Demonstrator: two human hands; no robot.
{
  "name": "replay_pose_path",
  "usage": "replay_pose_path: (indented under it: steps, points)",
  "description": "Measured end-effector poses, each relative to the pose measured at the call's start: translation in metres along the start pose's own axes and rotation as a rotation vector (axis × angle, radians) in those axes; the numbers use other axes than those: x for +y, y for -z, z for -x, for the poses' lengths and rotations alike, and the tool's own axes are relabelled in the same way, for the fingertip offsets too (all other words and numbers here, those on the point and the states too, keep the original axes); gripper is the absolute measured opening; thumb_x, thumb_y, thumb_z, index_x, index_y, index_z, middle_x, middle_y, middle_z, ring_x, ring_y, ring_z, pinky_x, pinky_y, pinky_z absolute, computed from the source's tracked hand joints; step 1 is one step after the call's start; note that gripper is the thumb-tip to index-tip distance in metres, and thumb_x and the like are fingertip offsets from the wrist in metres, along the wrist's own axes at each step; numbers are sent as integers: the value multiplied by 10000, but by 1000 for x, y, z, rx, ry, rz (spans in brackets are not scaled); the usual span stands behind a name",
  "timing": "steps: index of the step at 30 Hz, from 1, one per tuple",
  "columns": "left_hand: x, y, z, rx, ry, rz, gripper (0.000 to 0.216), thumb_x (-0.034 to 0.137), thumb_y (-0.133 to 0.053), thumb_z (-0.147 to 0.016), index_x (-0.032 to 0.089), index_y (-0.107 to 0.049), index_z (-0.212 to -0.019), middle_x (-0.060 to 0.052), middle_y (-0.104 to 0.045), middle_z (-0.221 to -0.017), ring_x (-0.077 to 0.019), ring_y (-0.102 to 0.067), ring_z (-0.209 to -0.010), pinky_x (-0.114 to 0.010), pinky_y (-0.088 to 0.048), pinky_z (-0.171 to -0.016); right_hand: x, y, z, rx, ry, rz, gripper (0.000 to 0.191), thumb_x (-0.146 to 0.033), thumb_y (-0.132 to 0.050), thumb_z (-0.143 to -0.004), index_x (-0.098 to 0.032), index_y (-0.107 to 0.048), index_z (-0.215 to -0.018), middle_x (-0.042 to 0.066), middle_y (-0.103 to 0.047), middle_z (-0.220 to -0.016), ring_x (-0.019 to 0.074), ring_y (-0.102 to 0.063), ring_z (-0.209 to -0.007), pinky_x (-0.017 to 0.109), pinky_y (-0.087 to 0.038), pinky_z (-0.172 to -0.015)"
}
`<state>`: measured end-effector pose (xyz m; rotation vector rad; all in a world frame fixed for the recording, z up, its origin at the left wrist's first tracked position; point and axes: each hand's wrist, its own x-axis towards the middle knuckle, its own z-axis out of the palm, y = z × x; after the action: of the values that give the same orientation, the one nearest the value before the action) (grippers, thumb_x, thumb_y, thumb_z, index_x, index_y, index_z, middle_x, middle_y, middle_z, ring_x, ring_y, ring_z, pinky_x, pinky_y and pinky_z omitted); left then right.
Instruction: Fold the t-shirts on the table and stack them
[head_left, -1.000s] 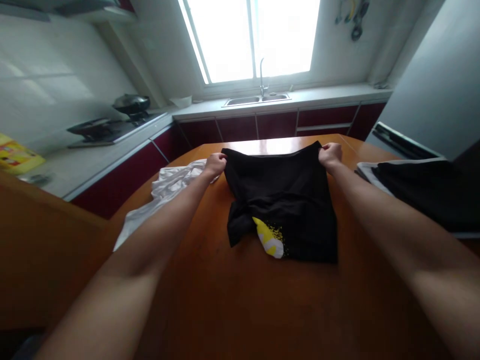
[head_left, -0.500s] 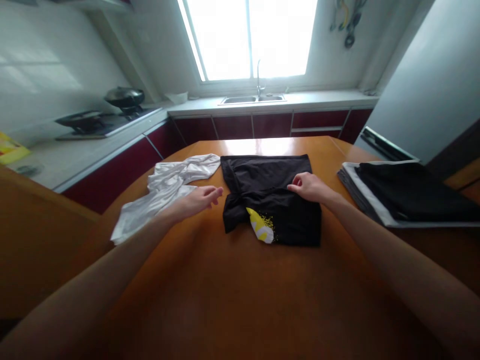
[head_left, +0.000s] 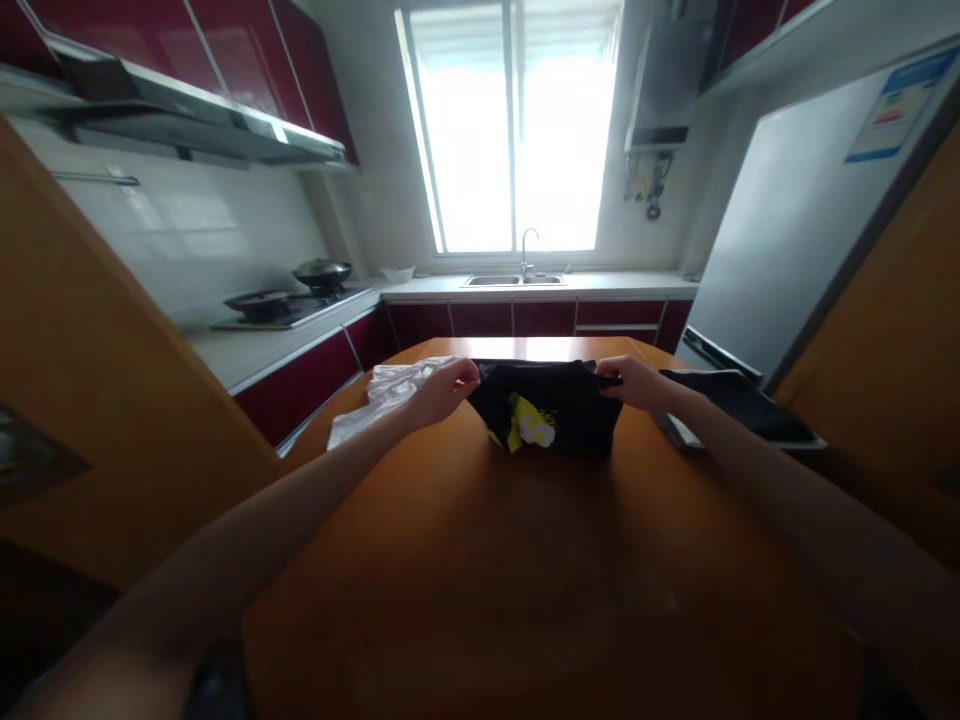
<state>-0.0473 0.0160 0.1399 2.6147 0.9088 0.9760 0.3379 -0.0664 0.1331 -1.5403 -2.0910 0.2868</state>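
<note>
A black T-shirt with a yellow and white print is raised off the wooden table along its upper edge. My left hand pinches its left upper corner, and my right hand grips the right one. Between the two hands the cloth hangs down toward the tabletop, with the print facing me. A crumpled white satiny garment lies just left of the shirt, partly behind my left hand and forearm.
Folded dark and light clothes are stacked at the table's right, partly behind my right forearm. Beyond the table run a counter with a sink and a stove with pans. A fridge stands at the right.
Both hands have closed on the black T-shirt and lifted its upper edge; it lay flat before. My view has tilted up, bringing the cupboards and range hood into sight.
</note>
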Motion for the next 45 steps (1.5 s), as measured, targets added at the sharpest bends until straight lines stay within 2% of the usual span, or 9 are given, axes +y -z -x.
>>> replay_pose_path:
  steps: [4, 8, 15, 21, 26, 30, 36, 40, 45]
  points:
    - [34, 22, 42, -220, -216, -45, 159, 315, -517, -984, 204, -616, -930, -21, -681, -883, -151, -609, -789, -267, -471, -750, -32, 21, 52, -120, 140, 56, 72, -226, -628, -782, -183, -605, -836, 7, -600, -771, 161, -524, -732, 282, -394, -683]
    - [60, 28, 108, -428, -331, -110, 248, 300, -434, -1052, 214, -655, -977, -51, -692, -914, -166, -629, -831, -284, -447, -797, -57, -1, 127, -211, 227, 145, 113, -105, -579, -775, -203, -610, -822, 53, -654, -903, 196, -576, -851, 314, -416, -784]
    - [84, 14, 186, -655, -203, 80, 231, 391, -547, -1008, 247, -722, -1048, -62, -745, -952, -200, -692, -856, -287, -496, -783, -69, -51, 220, -442, 37, 53, 62, -194, -674, -769, -248, -652, -791, 30, -674, -911, 214, -622, -855, 333, -445, -774]
    - [29, -16, 153, -134, 314, -147, 323, 335, -573, -946, 193, -663, -1222, -128, -665, -1273, -280, -609, -1191, -377, -461, -1027, -75, -81, 178, -21, -142, 115, 223, -407, -631, -916, -231, -675, -1045, 81, -664, -1065, 244, -639, -981, 342, -476, -846]
    - [-22, -50, 144, -153, 683, -355, 408, 411, -616, -913, 157, -652, -1231, -182, -627, -1285, -344, -560, -1233, -432, -447, -1000, -70, -132, 154, 21, -304, 256, 248, -367, -670, -901, -197, -675, -1083, 122, -670, -1116, 271, -643, -1050, 338, -478, -843]
    - [-36, -49, 153, -123, 658, -265, 143, 301, -597, -895, 185, -663, -946, -95, -705, -1023, -247, -653, -991, -333, -485, -856, -57, -134, 152, 71, -438, 127, 162, -300, -554, -940, -209, -649, -845, 79, -709, -883, 231, -674, -839, 316, -460, -733]
    - [-53, 0, 183, 79, 794, -284, 118, 302, -504, -917, 200, -557, -890, -70, -694, -883, -227, -677, -838, -293, -484, -742, 11, -81, 187, 584, -671, -96, 198, -342, -468, -903, -229, -588, -793, 122, -699, -810, 268, -664, -743, 354, -483, -672]
    - [-50, 14, 215, 9, 818, -345, 109, 310, -565, -882, 206, -580, -908, -76, -694, -902, -239, -682, -834, -298, -488, -730, 48, -69, 231, 500, -904, -33, 129, -304, -525, -819, -238, -583, -724, 146, -687, -767, 305, -656, -713, 401, -493, -666]
    - [3, 4, 215, 62, 503, -466, 263, 280, -537, -923, 212, -627, -1160, -123, -640, -1152, -296, -623, -1082, -395, -490, -940, 6, -76, 250, 565, -650, 204, 193, -308, -494, -892, -229, -647, -978, 172, -676, -1027, 326, -647, -923, 454, -507, -845]
